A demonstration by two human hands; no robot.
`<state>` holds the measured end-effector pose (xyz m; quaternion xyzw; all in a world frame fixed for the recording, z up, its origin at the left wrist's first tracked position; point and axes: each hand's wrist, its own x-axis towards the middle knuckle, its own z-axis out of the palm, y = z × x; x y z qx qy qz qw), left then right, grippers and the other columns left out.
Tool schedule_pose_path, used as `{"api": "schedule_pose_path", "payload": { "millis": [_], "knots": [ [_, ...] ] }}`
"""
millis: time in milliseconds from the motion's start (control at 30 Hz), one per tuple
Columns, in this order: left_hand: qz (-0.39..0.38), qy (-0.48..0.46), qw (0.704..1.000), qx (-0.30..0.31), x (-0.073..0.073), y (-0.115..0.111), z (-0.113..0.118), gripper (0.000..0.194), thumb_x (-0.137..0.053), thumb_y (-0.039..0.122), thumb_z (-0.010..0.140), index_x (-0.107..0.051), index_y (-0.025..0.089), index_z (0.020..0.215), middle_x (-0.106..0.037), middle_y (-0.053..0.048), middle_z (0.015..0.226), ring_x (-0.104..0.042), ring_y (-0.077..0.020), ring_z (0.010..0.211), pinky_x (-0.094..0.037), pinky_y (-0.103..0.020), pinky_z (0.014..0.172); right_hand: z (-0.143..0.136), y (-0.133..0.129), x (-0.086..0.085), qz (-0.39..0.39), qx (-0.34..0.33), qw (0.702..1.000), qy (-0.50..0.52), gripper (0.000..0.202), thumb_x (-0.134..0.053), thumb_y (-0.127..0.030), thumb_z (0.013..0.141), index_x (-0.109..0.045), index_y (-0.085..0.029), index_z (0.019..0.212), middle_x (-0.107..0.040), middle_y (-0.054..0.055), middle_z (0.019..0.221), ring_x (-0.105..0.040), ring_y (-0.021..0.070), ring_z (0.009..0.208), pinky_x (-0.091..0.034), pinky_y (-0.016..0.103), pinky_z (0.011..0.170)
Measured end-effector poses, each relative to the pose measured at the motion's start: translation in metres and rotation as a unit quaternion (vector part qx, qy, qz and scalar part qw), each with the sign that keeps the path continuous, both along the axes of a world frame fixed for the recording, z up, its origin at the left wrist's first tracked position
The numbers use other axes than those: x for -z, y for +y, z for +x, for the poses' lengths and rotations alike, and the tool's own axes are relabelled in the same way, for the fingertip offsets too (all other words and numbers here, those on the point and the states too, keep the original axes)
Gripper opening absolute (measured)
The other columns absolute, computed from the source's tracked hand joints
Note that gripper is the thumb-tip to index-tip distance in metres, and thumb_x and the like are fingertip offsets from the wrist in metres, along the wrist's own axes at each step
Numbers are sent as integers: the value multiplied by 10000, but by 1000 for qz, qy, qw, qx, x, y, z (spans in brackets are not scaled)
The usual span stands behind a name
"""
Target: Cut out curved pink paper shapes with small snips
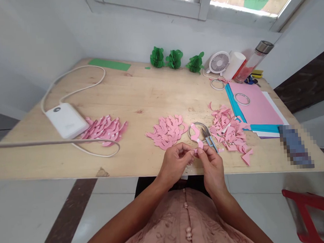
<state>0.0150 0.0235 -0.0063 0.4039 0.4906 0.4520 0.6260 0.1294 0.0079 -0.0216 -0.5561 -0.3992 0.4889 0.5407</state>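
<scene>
A room set up for papercraft: wooden table (133, 92), pink scraps (229, 129) at three o'clock, window (204, 5) at one

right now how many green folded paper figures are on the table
3, in a row along the back of the table: the left figure, the middle figure, and the right figure, nearest the fan. None looks hidden.
</scene>
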Motion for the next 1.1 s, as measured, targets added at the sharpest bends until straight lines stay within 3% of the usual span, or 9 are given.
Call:
{"api": "schedule_pose_path", "payload": {
  "millis": [200,367,633,800,1100],
  "knots": [
    [-24,-51,998,14,-4,-4,-4,140,-618,265,759,-626,127,738,-641,-10,607,-577,-112,568,-479,-236,590,1,3,-1,-28,15,997,70,176,-643,-346,766,-595,-183,719,-565,-38,654,-486,113,640,-383,245,654],
    [-12,-48,999,2,0,-5,-5,110,-637,238,739,-625,136,780,-642,-3,632,-584,-112,586,-486,-235,598,1,5,1,-45,32,993,107,178,-673,-344,734,-601,-182,715,-567,-42,633,-477,108,617,-374,242,635],
    [119,78,990,3,4,-5,-4,89,-619,156,732,-619,169,821,-658,-4,737,-621,-126,690,-500,-236,664,1,2,-2,-17,23,997,69,126,-634,-314,775,-649,-189,760,-603,-35,720,-519,109,693,-389,244,689],
    [137,118,984,6,3,-5,-2,77,-592,163,752,-612,173,826,-641,4,706,-607,-120,649,-498,-231,631,1,1,-2,2,20,999,36,122,-606,-298,804,-632,-193,748,-592,-38,724,-516,110,711,-387,245,708],
    [209,196,957,-41,-1,-6,-2,125,-552,114,744,-591,190,835,-633,15,739,-603,-111,660,-503,-225,645,-1,0,-5,-2,18,999,30,138,-614,-318,793,-624,-184,760,-588,-26,718,-523,123,712,-404,259,711]
  ]
}}
